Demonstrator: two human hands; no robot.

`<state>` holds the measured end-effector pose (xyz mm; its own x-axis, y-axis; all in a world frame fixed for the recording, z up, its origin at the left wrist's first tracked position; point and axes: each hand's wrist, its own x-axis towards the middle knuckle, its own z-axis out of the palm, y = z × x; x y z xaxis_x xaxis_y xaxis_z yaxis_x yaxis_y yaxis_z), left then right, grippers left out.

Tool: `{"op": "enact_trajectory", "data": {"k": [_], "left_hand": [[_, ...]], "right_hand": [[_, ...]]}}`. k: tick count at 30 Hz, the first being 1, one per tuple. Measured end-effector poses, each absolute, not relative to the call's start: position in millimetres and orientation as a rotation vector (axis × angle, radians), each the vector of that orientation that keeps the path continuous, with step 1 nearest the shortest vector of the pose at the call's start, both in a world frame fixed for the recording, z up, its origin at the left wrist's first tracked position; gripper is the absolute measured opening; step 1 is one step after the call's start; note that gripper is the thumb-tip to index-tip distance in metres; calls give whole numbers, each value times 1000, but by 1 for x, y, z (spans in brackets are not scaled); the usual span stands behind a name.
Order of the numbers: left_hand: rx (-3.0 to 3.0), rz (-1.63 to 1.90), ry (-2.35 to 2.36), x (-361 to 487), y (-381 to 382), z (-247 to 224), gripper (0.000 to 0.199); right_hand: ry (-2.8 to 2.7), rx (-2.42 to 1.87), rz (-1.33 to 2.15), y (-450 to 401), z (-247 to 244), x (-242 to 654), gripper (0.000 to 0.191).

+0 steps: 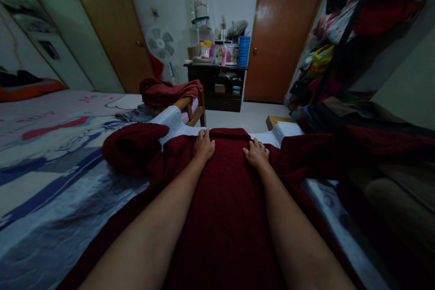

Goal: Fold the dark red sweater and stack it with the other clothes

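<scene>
A dark red long-sleeved shirt (227,199) lies spread out in front of me, its collar at the far end and its lower part running toward me. My left hand (204,146) rests on the cloth left of the collar, fingers stretched forward over it. Right of the collar, my right hand (257,152) presses on the shirt, palm down with its fingers apart and slightly bent. One sleeve is bunched up at the left; the other reaches out to the right. Under the shirt shows a pale grey cover (170,118).
A bed with a printed sheet (68,145) is at the left. Folded dark clothes (380,122) are piled at the right. Beyond stand a wooden frame with a red cloth (170,92) over it, a fan (161,43), a dark cabinet (217,93) and hanging bags (322,59).
</scene>
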<state>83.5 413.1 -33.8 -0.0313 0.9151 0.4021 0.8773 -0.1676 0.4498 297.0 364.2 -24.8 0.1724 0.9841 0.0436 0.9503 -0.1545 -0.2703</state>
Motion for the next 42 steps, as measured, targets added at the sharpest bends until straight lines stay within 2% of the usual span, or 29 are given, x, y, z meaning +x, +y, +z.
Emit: {"op": "enact_trajectory", "data": {"k": [3,8,13,16,18,27,33,38,42], "left_hand": [[2240,824,1978,86,408,-34,54],[2250,567,2005,87,406,-34,67],[2140,823,1997,78,411,-35,61],[1967,1073,1982,71,417,-34,50],[1860,1143,1949,68,421,-33,50],[1664,1110,1912,64,428,-28,50],[1750,1101,1790,55,429,-26,27],[1772,1133,1700,50,425,-12,25],[1645,990,1511,45,415,0,36]], "right_hand": [[-1871,-2240,191,364,-24,298,53],[-1855,-2217,158,364,-23,304,51],[-1754,-2041,113,372,-23,308,37],[-1724,-1888,130,377,-25,308,45],[-1694,-1856,189,379,-25,307,48],[-1651,-1924,179,380,-21,313,34],[-1574,-1992,78,375,-13,315,21],[-1589,-2004,82,371,-6,314,23],[-1519,-1944,325,369,-1,316,32]]}}
